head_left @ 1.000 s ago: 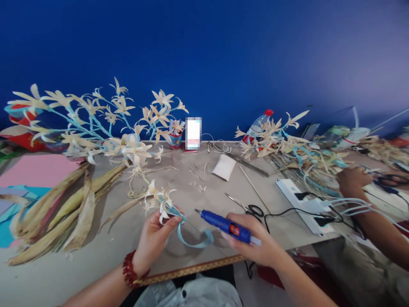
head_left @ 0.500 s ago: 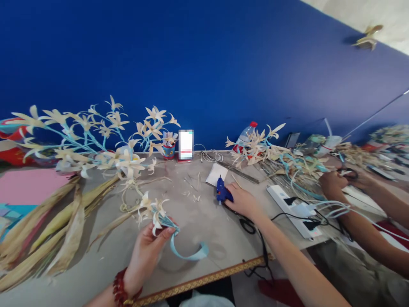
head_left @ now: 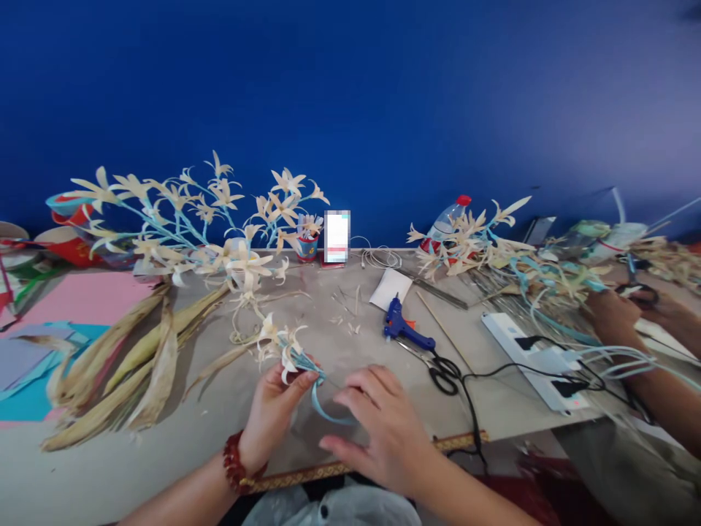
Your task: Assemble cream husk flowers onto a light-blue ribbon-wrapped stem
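Note:
Between thumb and fingers, my left hand (head_left: 279,402) pinches the stems of a small bunch of cream husk flowers (head_left: 272,342). A light blue ribbon (head_left: 326,414) hangs in a curl from those stems. My right hand (head_left: 383,424) is just right of the ribbon, fingers apart, with nothing visible in it; part of the ribbon's end is hidden behind it. Beyond that hand a blue glue gun (head_left: 408,329) lies on the table, its nozzle near a white pad (head_left: 391,288). Black-handled scissors (head_left: 445,375) lie beside the glue gun.
Dried corn husks (head_left: 136,358) and coloured paper (head_left: 71,303) cover the left side. Tall husk-flower branches (head_left: 191,219) stand at the back. A power strip (head_left: 534,365) with cables lies right, near a co-worker's hands (head_left: 616,318). A phone (head_left: 336,237) stands by the wall.
My right hand has let go of the glue gun and moved back toward the ribbon, opening. The glue gun now lies on the table. My left hand still holds the flowers.

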Motion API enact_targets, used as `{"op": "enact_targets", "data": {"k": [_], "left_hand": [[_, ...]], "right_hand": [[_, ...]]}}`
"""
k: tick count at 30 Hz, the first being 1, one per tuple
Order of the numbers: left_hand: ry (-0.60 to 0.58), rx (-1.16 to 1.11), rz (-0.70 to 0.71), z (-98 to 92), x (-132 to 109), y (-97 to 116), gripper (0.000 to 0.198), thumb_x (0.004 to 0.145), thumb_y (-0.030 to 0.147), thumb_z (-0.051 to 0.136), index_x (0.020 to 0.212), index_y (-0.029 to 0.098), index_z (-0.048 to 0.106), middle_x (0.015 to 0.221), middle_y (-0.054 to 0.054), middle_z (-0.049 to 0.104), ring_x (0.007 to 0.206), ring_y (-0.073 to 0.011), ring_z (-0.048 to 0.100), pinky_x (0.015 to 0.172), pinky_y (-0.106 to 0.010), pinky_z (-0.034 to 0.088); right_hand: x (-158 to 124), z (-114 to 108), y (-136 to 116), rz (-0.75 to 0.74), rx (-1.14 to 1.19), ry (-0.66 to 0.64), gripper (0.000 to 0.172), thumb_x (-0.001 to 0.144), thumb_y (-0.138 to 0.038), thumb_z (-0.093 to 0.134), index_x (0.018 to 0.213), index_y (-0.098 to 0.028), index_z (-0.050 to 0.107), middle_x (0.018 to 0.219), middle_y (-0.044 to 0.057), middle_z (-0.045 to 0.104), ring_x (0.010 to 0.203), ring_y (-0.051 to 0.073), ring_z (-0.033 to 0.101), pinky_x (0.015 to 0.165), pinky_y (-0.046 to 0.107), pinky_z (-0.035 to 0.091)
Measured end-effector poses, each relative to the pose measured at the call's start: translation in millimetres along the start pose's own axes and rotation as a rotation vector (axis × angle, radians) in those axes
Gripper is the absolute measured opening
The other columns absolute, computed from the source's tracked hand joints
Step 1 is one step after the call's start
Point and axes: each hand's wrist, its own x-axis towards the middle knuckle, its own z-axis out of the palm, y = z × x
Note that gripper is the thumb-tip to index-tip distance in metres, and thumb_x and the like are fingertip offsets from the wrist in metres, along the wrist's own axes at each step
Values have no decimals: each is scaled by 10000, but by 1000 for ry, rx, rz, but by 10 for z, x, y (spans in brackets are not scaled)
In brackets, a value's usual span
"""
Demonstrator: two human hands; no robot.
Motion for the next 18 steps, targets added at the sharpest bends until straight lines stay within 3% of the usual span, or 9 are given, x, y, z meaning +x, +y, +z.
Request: {"op": "enact_targets", "data": {"k": [4, 13, 18], "left_hand": [[11, -2, 11, -21, 1, 0, 176, 674, 240, 763, 823, 159, 715, 786, -40, 728, 758, -175, 635, 760, -287, 498], [-26, -9, 11, -52, 7, -32, 158, 703, 229, 744, 850, 178, 717, 801, -25, 726, 765, -163, 628, 751, -268, 491], [-31, 39, 28, -37, 0, -17, 146, 705, 265, 739, 809, 166, 720, 759, -29, 718, 726, -172, 626, 724, -277, 493]], "right_hand": [[63, 195, -94, -13, -78, 75, 75, 847, -257, 590, 796, -205, 573, 832, 39, 608, 779, 198, 533, 751, 363, 426], [71, 65, -141, -115, 9, 139, 175, 775, -71, 492, 898, -187, 538, 947, 83, 672, 840, 191, 621, 757, 312, 524], [110, -39, -102, -136, -32, 136, 173, 790, -52, 481, 869, -199, 527, 866, 68, 695, 761, 182, 642, 723, 314, 534]]}}
